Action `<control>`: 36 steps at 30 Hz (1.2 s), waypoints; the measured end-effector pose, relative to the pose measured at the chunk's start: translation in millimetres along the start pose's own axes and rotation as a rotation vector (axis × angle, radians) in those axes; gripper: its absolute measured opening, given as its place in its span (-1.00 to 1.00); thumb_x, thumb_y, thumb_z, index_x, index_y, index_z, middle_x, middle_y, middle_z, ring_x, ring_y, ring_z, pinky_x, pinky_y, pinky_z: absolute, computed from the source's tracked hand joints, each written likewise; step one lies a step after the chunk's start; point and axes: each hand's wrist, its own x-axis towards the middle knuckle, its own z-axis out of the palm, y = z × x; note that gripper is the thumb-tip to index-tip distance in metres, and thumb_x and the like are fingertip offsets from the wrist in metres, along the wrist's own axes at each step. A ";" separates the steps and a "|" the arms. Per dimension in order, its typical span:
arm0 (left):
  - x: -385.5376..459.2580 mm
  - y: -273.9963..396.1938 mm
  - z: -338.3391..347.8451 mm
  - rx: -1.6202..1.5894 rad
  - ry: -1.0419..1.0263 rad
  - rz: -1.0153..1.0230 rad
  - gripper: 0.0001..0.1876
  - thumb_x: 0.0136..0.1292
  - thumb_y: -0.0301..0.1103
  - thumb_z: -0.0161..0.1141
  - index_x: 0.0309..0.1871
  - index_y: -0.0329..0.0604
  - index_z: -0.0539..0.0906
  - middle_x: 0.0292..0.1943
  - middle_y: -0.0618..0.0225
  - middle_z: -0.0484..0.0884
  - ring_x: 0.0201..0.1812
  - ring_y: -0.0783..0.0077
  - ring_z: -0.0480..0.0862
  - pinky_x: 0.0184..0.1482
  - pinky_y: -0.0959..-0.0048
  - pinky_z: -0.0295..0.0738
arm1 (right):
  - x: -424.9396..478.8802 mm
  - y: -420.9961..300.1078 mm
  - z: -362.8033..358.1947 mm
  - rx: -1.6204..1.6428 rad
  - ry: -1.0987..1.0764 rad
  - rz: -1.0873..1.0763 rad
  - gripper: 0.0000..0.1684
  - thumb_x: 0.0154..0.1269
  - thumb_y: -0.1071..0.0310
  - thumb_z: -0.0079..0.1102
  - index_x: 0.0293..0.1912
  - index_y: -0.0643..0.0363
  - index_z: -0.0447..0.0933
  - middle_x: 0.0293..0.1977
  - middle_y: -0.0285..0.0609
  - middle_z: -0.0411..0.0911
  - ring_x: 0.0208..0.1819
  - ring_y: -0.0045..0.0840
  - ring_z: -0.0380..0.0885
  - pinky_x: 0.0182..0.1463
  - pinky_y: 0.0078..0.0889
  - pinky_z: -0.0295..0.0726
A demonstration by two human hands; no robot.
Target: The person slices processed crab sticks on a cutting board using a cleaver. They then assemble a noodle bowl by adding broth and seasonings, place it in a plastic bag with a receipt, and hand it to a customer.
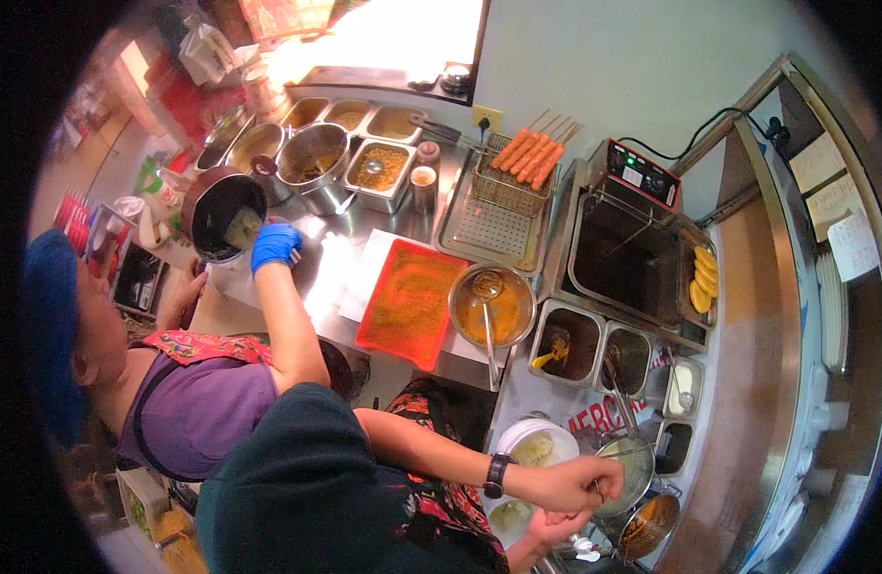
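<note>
My left hand (pixel 576 485), with a dark watch on its wrist, has curled fingers beside a round metal strainer or pan (pixel 631 470). A thin metal glint shows at the fingers, but what they hold is unclear. Just below, my right hand (pixel 552 532) is close under the left, its palm partly turned up and partly hidden. White bowls (pixel 538 436) with pale food lie under and beside my left forearm; another white bowl (pixel 511 518) is near my right hand. A metal pot of orange-brown food (pixel 649 527) stands to the right of my hands.
A co-worker's blue-gloved hand (pixel 274 246) is at a dark pot (pixel 222 204) on the left. A fryer (pixel 620 244), skewered sausages (pixel 531 154) on a wire basket, a red tray (pixel 412 301), a sauce bowl with ladle (pixel 509 323) and sauce tubs (pixel 566 341) lie ahead.
</note>
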 end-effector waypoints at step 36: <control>-27.3 8.4 -55.1 1.323 -0.222 0.294 -0.66 0.21 -0.15 0.18 -0.26 -0.33 0.62 -0.63 0.00 0.52 -0.54 -0.02 0.60 -0.38 0.13 0.46 | 24.3 37.7 73.3 -0.103 -0.143 0.177 -0.44 0.55 0.04 -0.15 -0.63 -0.13 0.05 -0.76 -0.52 -0.01 -0.76 -0.74 -0.08 -0.64 -0.52 -0.05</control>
